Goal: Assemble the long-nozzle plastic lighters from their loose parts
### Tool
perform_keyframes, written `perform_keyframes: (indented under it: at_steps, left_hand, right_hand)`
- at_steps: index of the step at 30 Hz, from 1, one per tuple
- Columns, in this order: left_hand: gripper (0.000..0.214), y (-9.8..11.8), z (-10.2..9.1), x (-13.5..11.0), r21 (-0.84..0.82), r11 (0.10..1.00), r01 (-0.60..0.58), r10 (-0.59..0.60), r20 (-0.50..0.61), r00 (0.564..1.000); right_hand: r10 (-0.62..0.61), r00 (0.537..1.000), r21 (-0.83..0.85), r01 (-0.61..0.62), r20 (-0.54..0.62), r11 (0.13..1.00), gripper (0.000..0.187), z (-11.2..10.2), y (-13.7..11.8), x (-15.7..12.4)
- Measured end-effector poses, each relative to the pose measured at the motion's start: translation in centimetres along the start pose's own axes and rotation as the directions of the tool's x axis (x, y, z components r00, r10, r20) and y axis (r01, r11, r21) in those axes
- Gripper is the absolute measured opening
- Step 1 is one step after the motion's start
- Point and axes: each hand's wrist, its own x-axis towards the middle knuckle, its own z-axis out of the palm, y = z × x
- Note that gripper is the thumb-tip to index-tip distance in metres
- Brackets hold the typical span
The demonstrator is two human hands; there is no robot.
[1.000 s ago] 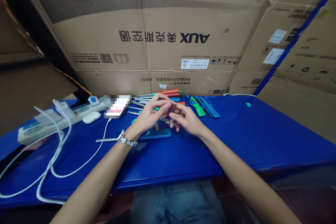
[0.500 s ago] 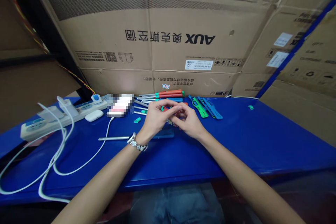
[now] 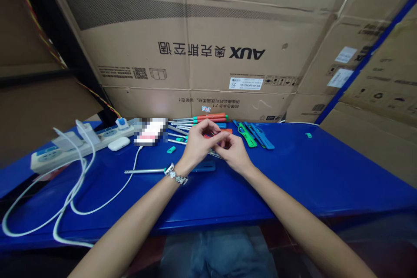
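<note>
Left hand (image 3: 199, 145), right hand (image 3: 237, 152): both curled, fingertips meeting just beyond the blue-handled driver (image 3: 206, 167); cannot tell what they pinch, fingers hide it. Driver flat on counter (image 3: 247, 202). Farther beyond it: red-handled screwdrivers (image 3: 215, 119). Nearer it: small green piece (image 3: 171, 150).

Blue-handled tool (image 3: 205, 166), lying flat, metal shaft pointing left, middle section hidden behind the left wrist (image 3: 182, 166). Small shiny piece (image 3: 214, 153), partly covered by the right hand (image 3: 232, 149), just beyond the tool's handle; shape indistinct.
</note>
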Motion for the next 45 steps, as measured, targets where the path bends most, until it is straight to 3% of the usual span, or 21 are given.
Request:
perform_keyframes:
  at_steps: [3,6,9,11,15,19,22,26,30,34,37,40,43,45]
  left_hand:
    - [0.022,0.3,-1.1,-0.1,0.062,0.997,-0.035,0.028,0.108,0.994]
    - [0.021,0.5,-2.4,-0.2,0.149,0.977,-0.155,0.113,0.256,0.96]
    - [0.026,0.6,-2.9,-0.2,0.178,0.957,-0.229,0.166,0.313,0.935]
    - [0.024,0.6,-2.6,-0.2,0.176,0.961,-0.212,0.161,0.264,0.951]
    - [0.026,0.5,-1.2,-0.3,0.109,0.992,-0.069,0.064,0.047,0.997]
    - [0.026,0.6,-0.7,-0.2,0.034,0.999,-0.02,0.018,0.046,0.999]
    - [0.018,0.8,-1.7,-0.1,0.063,0.997,-0.05,0.039,0.164,0.986]
    - [0.019,1.0,-3.2,0.0,0.155,0.972,-0.177,0.13,0.277,0.952]
    - [0.021,1.0,-3.1,-0.2,0.178,0.958,-0.224,0.165,0.296,0.941]
    - [0.018,0.6,-1.8,-0.5,0.179,0.974,-0.14,0.122,0.106,0.987]
    - [0.021,0.5,-1.5,-0.6,0.138,0.982,-0.127,0.113,0.101,0.988]
    - [0.019,0.7,-1.8,-0.6,0.158,0.972,-0.175,0.143,0.198,0.97]
    - [0.023,1.0,-2.3,-0.6,0.191,0.961,-0.202,0.148,0.265,0.953]
    - [0.026,0.9,-2.7,-0.6,0.187,0.961,-0.206,0.149,0.279,0.949]
  right_hand:
    - [0.046,0.998,0.069,-0.048,0.038,0.996,0.041,-0.6,-0.5,-0.1]
    - [0.084,0.962,0.158,-0.128,0.258,0.979,0.036,-1.8,-1.5,0.1]
    - [0.078,0.894,0.145,-0.157,0.441,0.977,0.036,-2.5,-2.1,0.2]
    - [0.092,0.902,0.127,-0.16,0.423,0.979,0.034,-2.3,-2.1,0.2]
    - [0.11,0.971,0.107,-0.135,0.213,0.985,0.033,-0.9,-1.1,0.0]
    - [0.085,0.992,0.077,-0.093,0.096,0.993,0.035,-0.2,-0.5,-0.3]
    - [0.067,0.979,0.069,-0.082,0.192,0.994,0.037,-0.8,-1.0,-0.3]
    - [0.08,0.899,0.08,-0.126,0.43,0.989,0.036,-1.8,-2.0,-0.2]
    - [0.116,0.947,0.063,-0.141,0.301,0.988,0.034,-1.4,-1.6,-0.2]
    - [0.069,0.987,0.0,-0.07,0.143,0.998,0.034,-0.3,-0.6,-0.2]
    - [0.041,0.995,-0.022,-0.039,0.095,0.999,0.032,-0.1,-0.6,-0.3]
    - [0.019,0.98,0.042,-0.028,0.199,0.999,0.037,-0.8,-1.3,-0.3]
    - [0.045,0.933,0.081,-0.079,0.356,0.994,0.039,-1.9,-2.1,-0.2]
    - [0.06,0.922,0.071,-0.094,0.382,0.993,0.035,-2.4,-2.4,-0.1]
